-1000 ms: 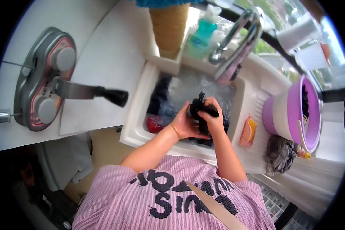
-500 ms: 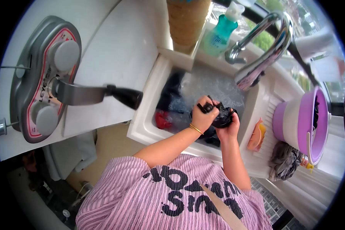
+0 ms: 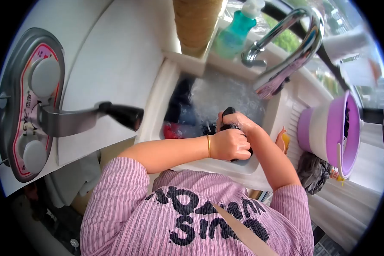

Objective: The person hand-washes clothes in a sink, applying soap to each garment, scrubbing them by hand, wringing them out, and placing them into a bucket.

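Over the sink point(image 3: 155, 102), both hands are closed on a wet black cloth point(image 3: 229, 114). My left hand point(image 3: 230, 145), with a gold bangle at the wrist, grips it as a fist on the near side. Just beyond, my right hand point(image 3: 239, 121) holds its upper part, and the two wrists nearly cross. Most of the cloth is hidden by the fingers, so its exact kind cannot be told. In the cloudy water below lie a dark blue cloth point(image 3: 179, 102) and a red cloth point(image 3: 175, 130).
A chrome faucet point(image 3: 294, 64) arches over the sink's right side. Behind stands a teal soap bottle point(image 3: 234, 36). To the right are a purple and white bucket point(image 3: 328, 128) and a grey crumpled cloth point(image 3: 313, 173). A grey device with a black-handled lever point(image 3: 119, 115) is at left.
My left hand has turned and moved down into a fist on the black cloth. My right hand has swung inward and left, beyond the left one. The view has shifted slightly.
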Available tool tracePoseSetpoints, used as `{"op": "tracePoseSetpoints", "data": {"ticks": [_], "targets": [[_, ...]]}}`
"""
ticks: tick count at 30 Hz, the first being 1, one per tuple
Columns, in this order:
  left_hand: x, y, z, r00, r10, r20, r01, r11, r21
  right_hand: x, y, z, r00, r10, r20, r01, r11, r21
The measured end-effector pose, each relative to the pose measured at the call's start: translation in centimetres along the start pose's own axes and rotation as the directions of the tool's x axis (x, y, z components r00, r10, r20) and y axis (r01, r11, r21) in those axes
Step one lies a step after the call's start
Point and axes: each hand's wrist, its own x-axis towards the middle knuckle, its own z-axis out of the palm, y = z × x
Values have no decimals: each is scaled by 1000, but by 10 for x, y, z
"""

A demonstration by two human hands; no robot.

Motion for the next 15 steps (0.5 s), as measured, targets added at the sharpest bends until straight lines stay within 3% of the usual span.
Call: {"op": "tracePoseSetpoints", "data": {"ticks": [2,3,4,6,8,9,10,11,12,13,14,15], "targets": [[-4,2,12,1000,24,5,-24,1000,17,8,0,4,999,-32,-10,25,906,-422],[-10,4,21,998,31,57,-34,998,44,10,3,9,993,-49,-109,-23,820,-573],[-15,6,30,993,34,109,-42,997,71,13,7,14,994,-41,-97,-22,819,-573],[-19,12,45,984,11,178,-28,995,93,18,15,22,973,-33,-230,-158,634,-757],[-20,16,60,885,-69,461,-55,967,249,23,29,25,968,-48,-245,-179,553,-814],[-20,17,64,855,-86,512,-37,974,225,26,42,27,943,-217,-252,-130,457,-880],[-26,16,73,855,-84,512,-41,973,228,29,52,28,895,-381,-233,-96,347,-933],[-39,13,94,884,-125,450,44,981,188,27,49,35,917,-307,-254,-151,322,-935],[-51,9,114,907,-169,386,123,982,142,26,49,33,914,-317,-255,-150,318,-936],[-56,5,131,870,-260,418,208,964,165,25,50,29,893,-339,-294,-144,405,-903],[-49,3,121,873,-252,418,197,965,171,24,51,23,871,-357,-336,-131,490,-862],[-35,4,100,823,-196,533,100,974,204,18,50,9,876,-346,-335,-46,631,-774]]}}
